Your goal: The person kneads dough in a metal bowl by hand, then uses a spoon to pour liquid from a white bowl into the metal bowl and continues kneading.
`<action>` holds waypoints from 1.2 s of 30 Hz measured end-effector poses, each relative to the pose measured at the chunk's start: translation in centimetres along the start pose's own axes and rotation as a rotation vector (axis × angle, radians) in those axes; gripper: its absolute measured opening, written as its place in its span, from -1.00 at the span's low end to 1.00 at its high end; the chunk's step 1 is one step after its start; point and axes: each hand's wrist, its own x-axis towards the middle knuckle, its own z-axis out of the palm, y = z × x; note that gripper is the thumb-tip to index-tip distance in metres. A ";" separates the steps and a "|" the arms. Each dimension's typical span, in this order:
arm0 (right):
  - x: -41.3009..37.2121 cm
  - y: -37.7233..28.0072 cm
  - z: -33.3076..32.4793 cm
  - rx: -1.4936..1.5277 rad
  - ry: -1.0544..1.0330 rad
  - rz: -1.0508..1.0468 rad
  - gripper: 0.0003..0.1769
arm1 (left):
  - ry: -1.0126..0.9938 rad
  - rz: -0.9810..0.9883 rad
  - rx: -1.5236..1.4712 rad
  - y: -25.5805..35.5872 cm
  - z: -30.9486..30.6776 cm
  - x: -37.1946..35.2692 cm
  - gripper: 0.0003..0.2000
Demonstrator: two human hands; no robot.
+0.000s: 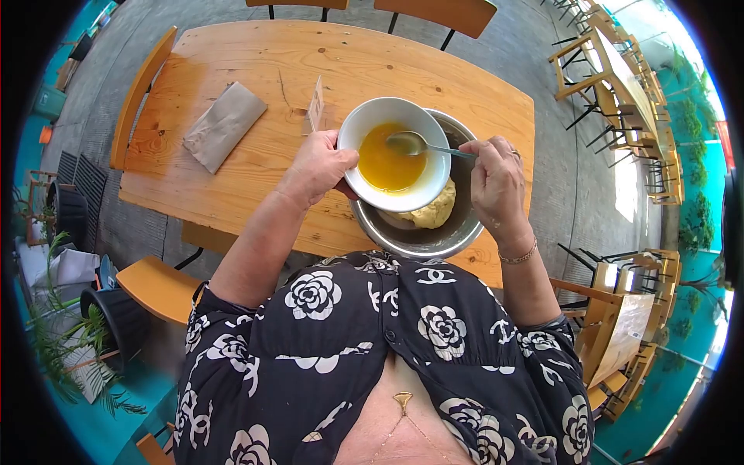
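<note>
My left hand (319, 167) is closed on the left rim of a white bowl (356, 132), which holds a yellow-orange liquid (380, 167). My right hand (497, 180) pinches the handle of a metal spoon (443, 149), and the spoon's bowl lies in the liquid. Below and partly behind the white bowl is a large metal bowl (463, 190) on the wooden table. Inside it, a lump of pale yellow dough (435, 211) shows in part; the white bowl hides the rest.
On the wooden table (287, 77) lie a folded brown paper (225, 126) to the left and a small upright card (315, 104) behind my left hand. Chairs stand around the table, one (159, 287) at the near left. More tables and chairs line the right side; potted plants are at the left.
</note>
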 end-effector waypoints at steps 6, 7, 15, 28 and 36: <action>-1.6 0.7 0.5 0.159 -0.084 0.080 -0.76 | 0.005 0.006 0.000 -0.2 0.8 0.1 -0.73; -1.5 0.5 0.4 0.150 -0.073 0.080 -0.75 | 0.000 0.010 0.003 -0.2 0.9 0.1 -0.73; -1.7 1.2 0.5 0.049 -0.042 0.082 -0.76 | 0.000 0.017 0.023 -0.2 1.6 0.0 -0.73; -3.1 1.8 1.7 0.222 -0.091 0.200 -0.78 | -0.002 0.022 0.022 -0.6 1.9 0.5 -0.71; -3.4 2.2 1.4 0.598 -0.184 0.480 -0.74 | -0.008 0.010 0.017 -0.4 1.8 0.7 -0.75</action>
